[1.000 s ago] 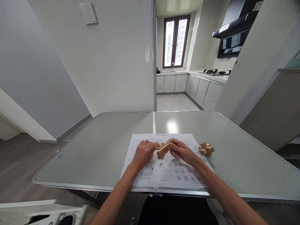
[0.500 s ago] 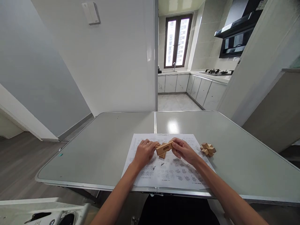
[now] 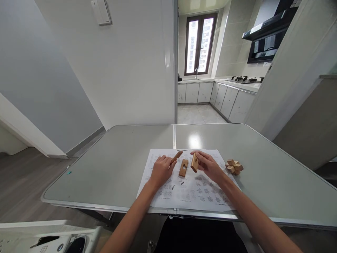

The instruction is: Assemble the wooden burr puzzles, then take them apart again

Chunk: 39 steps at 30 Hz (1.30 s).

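My left hand (image 3: 161, 171) is closed on a flat wooden puzzle piece (image 3: 178, 155), whose far end sticks out up and to the right. In my right hand (image 3: 209, 166) a second wooden puzzle piece (image 3: 194, 162) is pinched near its top and stands tilted. Between the two hands a slotted wooden piece (image 3: 183, 168) lies on the printed sheet (image 3: 189, 203), with its slot and a small hole showing. Just right of the sheet sits an assembled wooden burr puzzle (image 3: 234, 167) with pointed arms.
Under the sheet stretches a pale grey folding table (image 3: 113, 168) with a metal rim and a centre seam. A white wall stands behind its left half, and a kitchen doorway opens behind the right. At lower left is a white bin-like container (image 3: 52, 226) holding some items.
My hands have moved apart. The piece in my right hand has turned from lying crosswise to near upright, and the slotted piece on the sheet is now uncovered.
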Tool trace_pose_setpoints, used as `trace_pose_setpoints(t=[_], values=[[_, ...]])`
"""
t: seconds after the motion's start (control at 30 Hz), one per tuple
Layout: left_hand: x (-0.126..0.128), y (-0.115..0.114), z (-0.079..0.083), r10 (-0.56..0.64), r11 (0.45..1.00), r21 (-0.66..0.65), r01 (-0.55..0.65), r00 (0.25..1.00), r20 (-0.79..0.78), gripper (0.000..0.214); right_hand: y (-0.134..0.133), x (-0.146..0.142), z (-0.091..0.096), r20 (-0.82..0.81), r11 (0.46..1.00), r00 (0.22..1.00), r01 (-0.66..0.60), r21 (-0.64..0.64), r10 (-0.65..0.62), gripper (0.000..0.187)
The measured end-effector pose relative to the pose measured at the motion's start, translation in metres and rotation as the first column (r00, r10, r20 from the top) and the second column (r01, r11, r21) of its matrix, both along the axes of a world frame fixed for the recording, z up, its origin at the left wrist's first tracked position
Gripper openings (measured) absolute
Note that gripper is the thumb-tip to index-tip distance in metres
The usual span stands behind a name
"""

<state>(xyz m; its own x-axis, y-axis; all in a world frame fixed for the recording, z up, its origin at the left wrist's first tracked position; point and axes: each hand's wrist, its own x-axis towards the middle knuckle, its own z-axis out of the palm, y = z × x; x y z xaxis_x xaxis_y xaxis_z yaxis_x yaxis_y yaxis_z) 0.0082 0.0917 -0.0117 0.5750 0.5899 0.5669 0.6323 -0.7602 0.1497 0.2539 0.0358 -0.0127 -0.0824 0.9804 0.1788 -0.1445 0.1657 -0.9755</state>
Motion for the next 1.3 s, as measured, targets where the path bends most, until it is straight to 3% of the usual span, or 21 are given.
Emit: trace_pose_setpoints(t=[0.17, 0.33, 0.63, 0.8, 0.97, 1.17, 1.3], values=[[0.002, -0.001, -0.002, 0.004, 1.0, -0.024, -0.004, 1.0, -0.006, 0.047, 0.007, -0.006, -0.009, 0.223, 0.983, 0.958, 0.179, 0.028, -0.181, 0.045], [0.002, -0.003, -0.003, 0.012, 0.998, -0.054, -0.013, 1.0, -0.019, 0.042, 0.01, -0.008, -0.022, 0.483, 0.942, 0.81, 0.313, 0.124, -0.333, 0.04], [-0.001, -0.003, -0.005, 0.004, 0.996, -0.092, -0.006, 1.0, -0.024, 0.039, 0.006, -0.01, -0.025, 0.744, 0.895, 0.521, 0.372, 0.244, -0.419, 0.033], [0.0, -0.003, -0.005, 0.015, 0.993, -0.115, -0.017, 1.0, -0.012, 0.038, 0.006, -0.014, -0.027, 0.792, 0.886, 0.427, 0.356, 0.298, -0.437, 0.031], [0.001, -0.005, -0.003, -0.032, 0.99, -0.141, 0.031, 0.999, -0.006, 0.035, 0.006, -0.015, -0.03, 0.793, 0.887, 0.416, 0.329, 0.324, -0.445, 0.029], [0.002, -0.006, -0.001, -0.069, 0.981, -0.18, 0.072, 0.997, 0.023, 0.014, 0.007, -0.015, -0.031, 0.76, 0.895, 0.478, 0.3, 0.331, -0.441, 0.028], [0.007, -0.009, 0.001, -0.142, 0.966, -0.216, 0.144, 0.99, 0.025, 0.038, 0.008, -0.016, -0.033, 0.718, 0.897, 0.539, 0.292, 0.332, -0.441, 0.026]])
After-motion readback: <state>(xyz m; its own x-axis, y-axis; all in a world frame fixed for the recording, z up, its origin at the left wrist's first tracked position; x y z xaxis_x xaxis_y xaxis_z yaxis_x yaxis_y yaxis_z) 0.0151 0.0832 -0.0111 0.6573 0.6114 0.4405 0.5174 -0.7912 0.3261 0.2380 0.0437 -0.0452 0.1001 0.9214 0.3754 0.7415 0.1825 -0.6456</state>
